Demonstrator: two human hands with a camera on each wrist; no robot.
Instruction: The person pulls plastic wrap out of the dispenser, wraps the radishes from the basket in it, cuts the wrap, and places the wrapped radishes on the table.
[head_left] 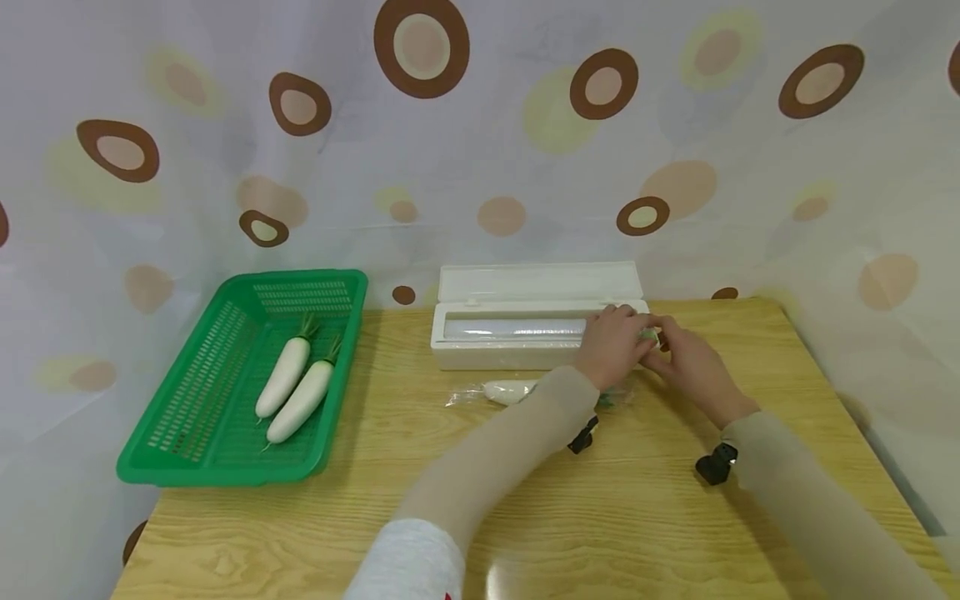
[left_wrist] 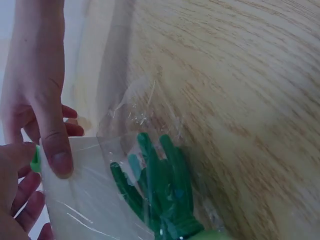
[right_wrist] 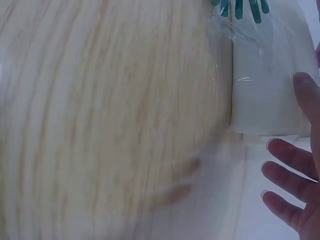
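Wood table (head_left: pixel 630 533) | left hand (head_left: pixel 613 343) at green tab (left_wrist: pixel 35 161), grip unclear | right hand (head_left: pixel 693 371) fingers loosely spread, thumb on white box (head_left: pixel 487 358) | wrapped white radish (head_left: pixel 506 391) in front

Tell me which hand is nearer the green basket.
Left: the left hand is over the white box, to the right of the green basket; the right hand is farther right, at the box's right end.

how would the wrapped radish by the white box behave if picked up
The wrapped radish might slip, given its shiny film; its rounded body could roll when pushed; the loose film ends would probably flop.
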